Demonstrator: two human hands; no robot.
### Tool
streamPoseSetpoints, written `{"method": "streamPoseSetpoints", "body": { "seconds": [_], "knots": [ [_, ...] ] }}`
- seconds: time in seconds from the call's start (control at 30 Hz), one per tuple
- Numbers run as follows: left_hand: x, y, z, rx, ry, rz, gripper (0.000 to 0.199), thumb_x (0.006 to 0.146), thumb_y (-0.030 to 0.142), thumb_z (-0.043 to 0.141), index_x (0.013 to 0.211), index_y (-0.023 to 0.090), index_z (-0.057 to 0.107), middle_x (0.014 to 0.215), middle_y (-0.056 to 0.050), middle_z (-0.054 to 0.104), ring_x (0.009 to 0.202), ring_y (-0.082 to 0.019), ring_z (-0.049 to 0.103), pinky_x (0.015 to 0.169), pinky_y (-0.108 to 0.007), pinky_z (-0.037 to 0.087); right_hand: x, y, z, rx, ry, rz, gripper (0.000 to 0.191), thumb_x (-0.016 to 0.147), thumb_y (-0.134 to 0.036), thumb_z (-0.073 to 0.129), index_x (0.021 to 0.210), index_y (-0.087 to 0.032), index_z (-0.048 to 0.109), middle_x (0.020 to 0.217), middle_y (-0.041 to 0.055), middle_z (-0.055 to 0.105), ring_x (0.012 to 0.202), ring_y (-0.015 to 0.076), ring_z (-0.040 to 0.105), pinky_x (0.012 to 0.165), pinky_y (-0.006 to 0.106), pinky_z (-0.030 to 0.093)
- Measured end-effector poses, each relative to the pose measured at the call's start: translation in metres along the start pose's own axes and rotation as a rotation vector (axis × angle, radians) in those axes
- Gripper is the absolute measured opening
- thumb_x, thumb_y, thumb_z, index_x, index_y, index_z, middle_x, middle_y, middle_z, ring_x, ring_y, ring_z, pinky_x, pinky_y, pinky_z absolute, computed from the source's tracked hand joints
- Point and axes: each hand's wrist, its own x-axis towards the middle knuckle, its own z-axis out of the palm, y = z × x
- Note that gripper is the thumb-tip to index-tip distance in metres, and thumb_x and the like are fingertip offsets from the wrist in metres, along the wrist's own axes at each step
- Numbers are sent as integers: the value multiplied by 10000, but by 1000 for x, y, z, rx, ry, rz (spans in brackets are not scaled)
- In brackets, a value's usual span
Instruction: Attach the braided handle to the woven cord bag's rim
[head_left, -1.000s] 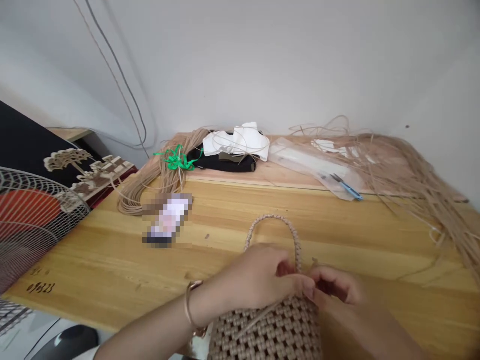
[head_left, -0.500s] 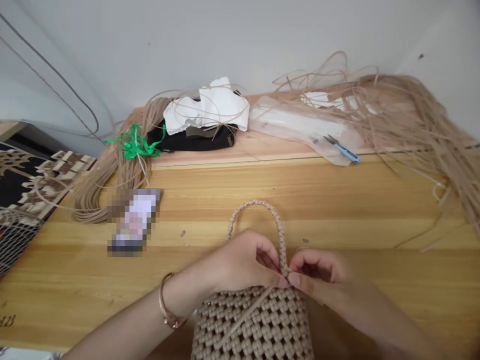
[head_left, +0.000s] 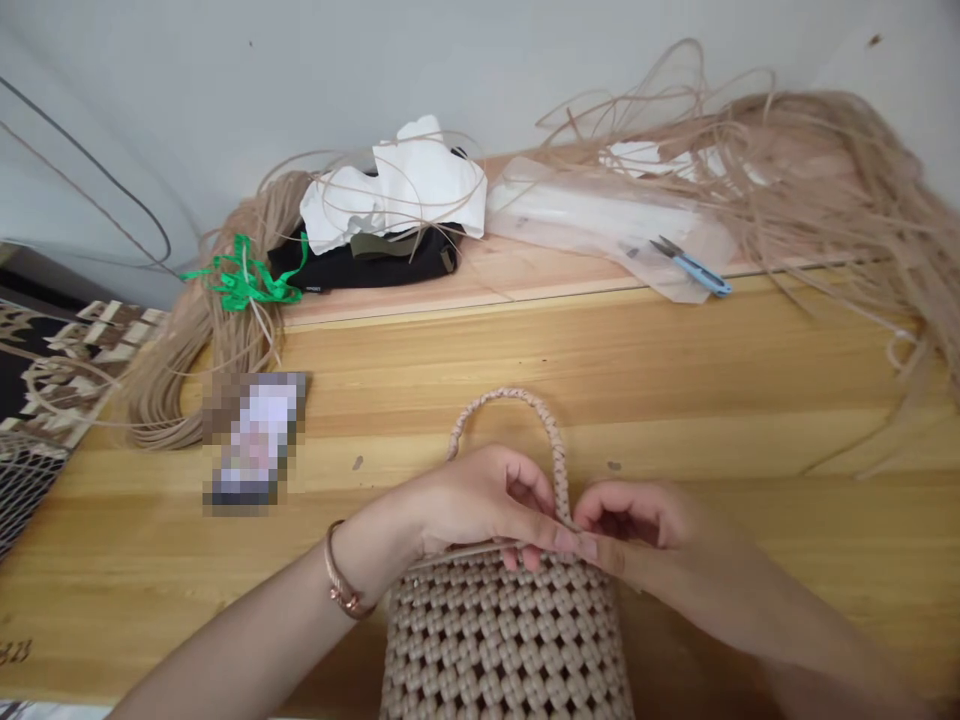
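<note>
A beige woven bag (head_left: 506, 640) with an openwork knotted body stands at the front of the table. Its braided handle (head_left: 556, 440) arches up behind the rim. My left hand (head_left: 487, 500), with a bracelet on the wrist, is closed at the foot of the handle, thumb and fingers pinching at the rim. A loose beige cord (head_left: 465, 551) runs leftward from there along the bag's top edge. My right hand (head_left: 637, 530) is pinched at the same spot from the right, its thumb tip meeting my left thumb. The strand between the fingertips is mostly hidden.
A blurred-out phone (head_left: 259, 435) lies left on the wooden table (head_left: 420, 380). Behind it is a cord bundle (head_left: 169, 400) tied with green ribbon (head_left: 247, 280). White paper (head_left: 431, 185) rests on a black pouch (head_left: 390, 270). Blue-handled snips (head_left: 694, 268) and loose cords (head_left: 832, 190) lie back right.
The loose cord has swung from slanting down across the bag's front to lying along its rim. My thumbs have come together at the handle's foot. The view has shifted slightly.
</note>
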Motion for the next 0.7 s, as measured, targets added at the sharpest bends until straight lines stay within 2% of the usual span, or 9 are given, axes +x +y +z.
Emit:
{"method": "streamPoseSetpoints", "body": {
  "seconds": [0.17,0.3,0.47,0.7],
  "knots": [
    [2,-4,0,-18,30,52,382,505,361,832,662,117,584,511,45,576,447,-47,523,425,-156,405,1,-1,-4,-2,-29,24,165,810,-350,588,742,-201,606,655,-40,476,627,118,406,554,239,301],
    [5,-10,1,-49,39,100,390,491,367,836,662,116,591,538,50,581,436,-42,514,427,-167,405,4,-4,-11,-15,-105,39,191,813,-366,576,737,-191,588,619,-53,435,581,100,376,523,227,287],
    [7,-14,1,-40,38,134,364,531,363,823,680,117,600,536,56,584,431,-38,512,427,-165,398,4,-8,-20,-89,-177,55,195,829,-365,566,768,-183,603,625,-47,474,576,96,407,509,217,304],
    [9,-17,2,-98,69,135,361,520,348,829,677,114,603,509,50,576,422,-49,508,423,-177,396,1,-2,-21,-199,-83,45,206,841,-373,543,744,-212,627,670,-20,566,619,128,494,539,236,364]
  ]
}}
